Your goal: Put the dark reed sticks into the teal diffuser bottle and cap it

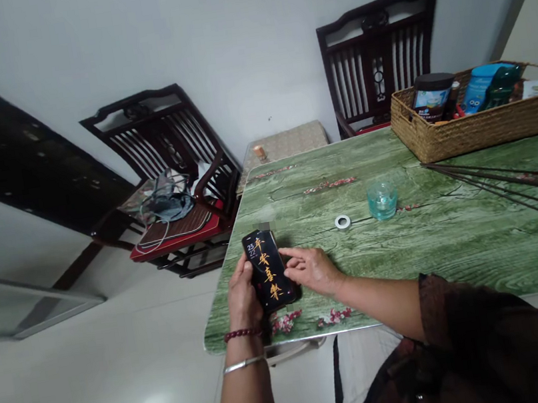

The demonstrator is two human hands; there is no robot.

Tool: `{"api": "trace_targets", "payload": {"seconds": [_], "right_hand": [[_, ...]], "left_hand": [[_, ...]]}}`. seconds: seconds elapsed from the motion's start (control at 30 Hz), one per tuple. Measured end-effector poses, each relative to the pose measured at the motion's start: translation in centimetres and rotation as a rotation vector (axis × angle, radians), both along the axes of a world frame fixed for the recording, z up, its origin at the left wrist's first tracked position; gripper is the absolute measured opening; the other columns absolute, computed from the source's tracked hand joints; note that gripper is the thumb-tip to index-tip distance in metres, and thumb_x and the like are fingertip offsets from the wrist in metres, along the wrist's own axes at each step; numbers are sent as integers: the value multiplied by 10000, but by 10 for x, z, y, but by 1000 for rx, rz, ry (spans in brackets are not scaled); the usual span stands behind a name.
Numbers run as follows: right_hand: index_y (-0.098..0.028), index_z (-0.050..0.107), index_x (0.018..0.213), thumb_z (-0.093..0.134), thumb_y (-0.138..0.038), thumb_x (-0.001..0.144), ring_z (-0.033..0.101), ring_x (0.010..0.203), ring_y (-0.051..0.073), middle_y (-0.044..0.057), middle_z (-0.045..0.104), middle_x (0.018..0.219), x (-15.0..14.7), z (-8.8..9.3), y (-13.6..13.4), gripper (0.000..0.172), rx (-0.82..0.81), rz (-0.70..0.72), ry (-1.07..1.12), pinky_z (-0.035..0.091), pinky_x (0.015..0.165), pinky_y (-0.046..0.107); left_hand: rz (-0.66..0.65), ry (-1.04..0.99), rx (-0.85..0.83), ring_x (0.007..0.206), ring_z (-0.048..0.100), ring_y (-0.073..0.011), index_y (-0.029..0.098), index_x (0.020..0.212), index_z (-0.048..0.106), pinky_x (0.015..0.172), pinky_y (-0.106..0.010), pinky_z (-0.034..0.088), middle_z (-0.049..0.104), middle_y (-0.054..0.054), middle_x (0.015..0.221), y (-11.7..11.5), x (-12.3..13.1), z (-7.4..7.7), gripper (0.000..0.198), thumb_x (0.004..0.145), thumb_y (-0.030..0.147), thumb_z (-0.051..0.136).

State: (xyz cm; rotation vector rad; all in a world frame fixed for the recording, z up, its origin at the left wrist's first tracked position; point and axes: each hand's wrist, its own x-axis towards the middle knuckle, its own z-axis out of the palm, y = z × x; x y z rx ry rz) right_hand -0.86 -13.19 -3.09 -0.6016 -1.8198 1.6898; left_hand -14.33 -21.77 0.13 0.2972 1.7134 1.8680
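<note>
A black smartphone (267,272) is tilted over the near left part of the green table, its lit screen showing 23:22 and golden characters. My left hand (243,293) is closed around its left side, the thumb along the edge. At the phone's right edge is my right hand (312,270), index finger stretched to the side of the phone and the other fingers loosely bent. It grips nothing that I can see. To the right of it lie a small white ring (342,222) and a turquoise glass cup (383,201).
The table (459,254) has a green wood-grain top with floral prints. A wicker basket (485,129) of jars and bottles stands at the far right, near several thin dark sticks (493,181). Dark wooden chairs (166,156) and a small side table (290,139) stand along the wall.
</note>
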Motion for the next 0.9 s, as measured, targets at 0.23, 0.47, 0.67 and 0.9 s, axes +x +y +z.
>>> {"api": "trace_targets", "payload": {"seconds": [0.23,0.47,0.67,0.9], "right_hand": [[-235,647,1333,717,-197,741,647,684,112,-1,726,865,-4,-3,4,597,-67,17,-25,565,701,257],[-206,649,1330,654,-228,792,648,659,114,2,736,832,4,7,4,539,-87,34,-33,565,669,246],[-194,647,1331,645,-251,792,660,669,118,8,746,836,7,9,3,542,-88,25,-16,577,670,250],[-197,671,1293,620,-253,803,675,667,134,10,751,816,4,4,2,496,-60,-12,-11,587,670,266]], "left_hand": [[14,-37,48,626,684,-168,196,1352,587,601,-298,588,758,-90,952,1,1,0,463,889,207,566],[-2,-32,117,612,674,-152,179,1317,607,617,-283,578,756,-50,871,0,3,-3,536,796,275,685],[25,-58,118,631,680,-152,182,1364,578,624,-289,572,759,-50,906,0,6,-1,591,791,276,688],[3,-56,144,646,682,-157,189,1399,558,638,-282,566,769,-64,946,-3,8,-2,624,798,290,694]]}}
